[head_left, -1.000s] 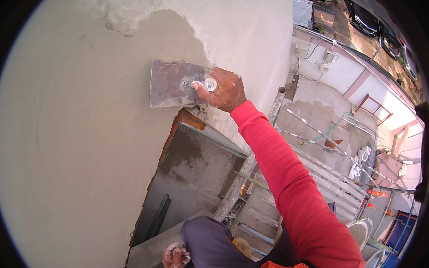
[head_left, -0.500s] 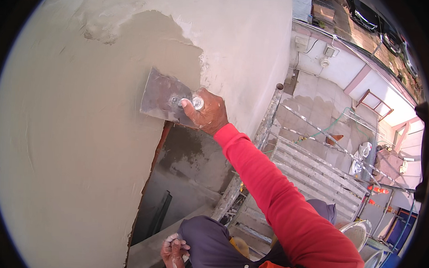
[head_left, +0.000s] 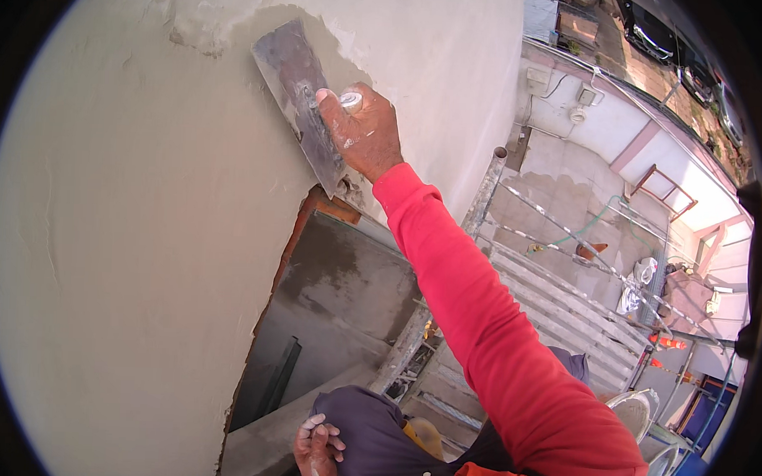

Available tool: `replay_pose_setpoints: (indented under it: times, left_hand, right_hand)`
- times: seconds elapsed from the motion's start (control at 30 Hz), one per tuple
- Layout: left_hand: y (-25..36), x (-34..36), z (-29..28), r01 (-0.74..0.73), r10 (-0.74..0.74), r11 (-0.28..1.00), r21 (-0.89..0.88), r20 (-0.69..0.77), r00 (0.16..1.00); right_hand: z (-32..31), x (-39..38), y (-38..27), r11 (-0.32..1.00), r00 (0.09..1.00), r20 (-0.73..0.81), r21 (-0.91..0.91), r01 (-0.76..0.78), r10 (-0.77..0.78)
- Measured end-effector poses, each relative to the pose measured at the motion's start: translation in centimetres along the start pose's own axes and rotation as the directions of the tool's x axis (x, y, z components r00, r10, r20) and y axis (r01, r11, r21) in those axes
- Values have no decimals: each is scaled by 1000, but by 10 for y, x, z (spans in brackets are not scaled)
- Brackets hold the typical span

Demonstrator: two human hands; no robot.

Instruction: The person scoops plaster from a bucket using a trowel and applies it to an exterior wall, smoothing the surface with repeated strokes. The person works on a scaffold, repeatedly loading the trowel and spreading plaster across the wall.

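Note:
My right hand (head_left: 364, 128) grips a plastering trowel (head_left: 285, 63) by its handle, thumb laid toward the blade. The flat steel blade is smeared with plaster and tilted against the wall, its lower end near the upper corner of an opening. Damp grey-beige plaster (head_left: 164, 205) coats the wall on the left, beside a paler, smooth stretch (head_left: 436, 89) on the right. Low in the view, my left hand (head_left: 319, 451) rests beside my knee, its whitened fingers loosely bent and holding nothing I can see.
The opening has a rough reddish-brown edge (head_left: 286, 256). A dark bar (head_left: 280, 375) leans inside it. Right of me are a slatted scaffold platform (head_left: 555, 307), a spattered scaffold pole (head_left: 483, 195) and buckets (head_left: 635, 410). Far below lies a paved yard (head_left: 568, 177) with a green hose.
My right hand has moved the trowel up the wall and turned its blade from lying across to a steeper slant. More of the opening's upper corner shows. My left hand has barely shifted.

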State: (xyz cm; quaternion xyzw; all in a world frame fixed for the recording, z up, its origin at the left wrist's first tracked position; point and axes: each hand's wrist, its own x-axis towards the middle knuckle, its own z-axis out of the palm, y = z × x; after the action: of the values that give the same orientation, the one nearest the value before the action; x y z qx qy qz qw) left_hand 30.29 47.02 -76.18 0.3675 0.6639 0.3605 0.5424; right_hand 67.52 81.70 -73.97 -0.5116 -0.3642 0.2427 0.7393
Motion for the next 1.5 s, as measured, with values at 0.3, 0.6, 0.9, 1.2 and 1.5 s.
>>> replay_pose_setpoints:
  times: [0.3,0.6,0.9,1.2,1.5]
  left_hand:
    - [3,12,7,-17,20,999,-49,58,998]
    - [-10,16,7,83,-70,989,-120,109,992]
    - [-12,23,-1,123,-109,984,-130,112,988]
    - [-11,24,-6,206,-192,971,-117,123,974]
    - [-16,22,-17,200,-177,965,-171,143,974]
  right_hand:
    - [42,-93,-63,934,935,269,-209,290,-230]
    - [45,-173,-21,925,938,97,-156,346,-334]
    - [58,-150,-9,886,927,101,-273,375,-361]
    - [14,-113,62,956,948,-220,231,-179,231]
    - [12,-66,99,960,957,-148,167,-225,250]
